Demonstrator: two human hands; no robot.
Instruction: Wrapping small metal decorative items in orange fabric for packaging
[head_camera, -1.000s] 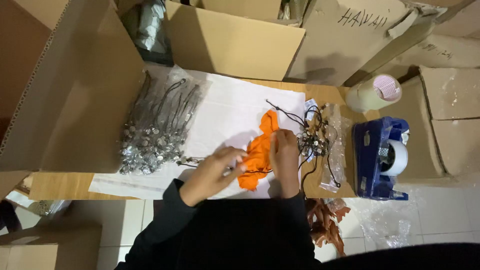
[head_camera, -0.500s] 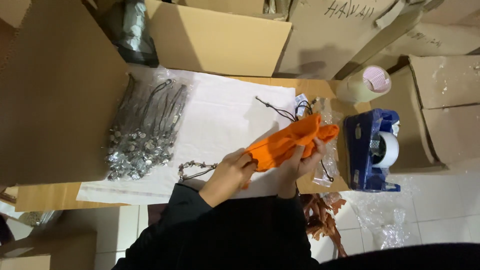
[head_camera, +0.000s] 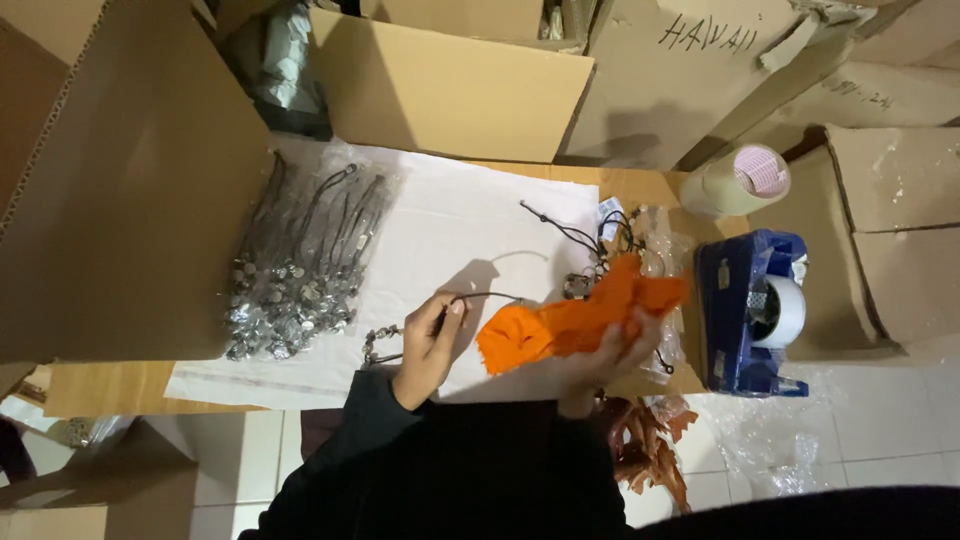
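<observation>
Right hand (head_camera: 610, 345) gripped soft, light orange cloth pouch (head_camera: 575, 320) mid-body; left hand (head_camera: 430, 335) pinched thin black cord (head_camera: 490, 296), limp, tangle-prone.

My left hand (head_camera: 430, 340) lets go of the orange cloth (head_camera: 575, 318) and now pinches a dark cord necklace (head_camera: 440, 315) off the white sheet. My right hand (head_camera: 610, 345) alone grips the cloth, which now hangs lower.

orange cloth (head_camera: 575, 322): crumpled, lifted in right hand (head_camera: 605, 355) | dark beaded cord (head_camera: 470, 300): pinched by left hand (head_camera: 430, 340)
</observation>
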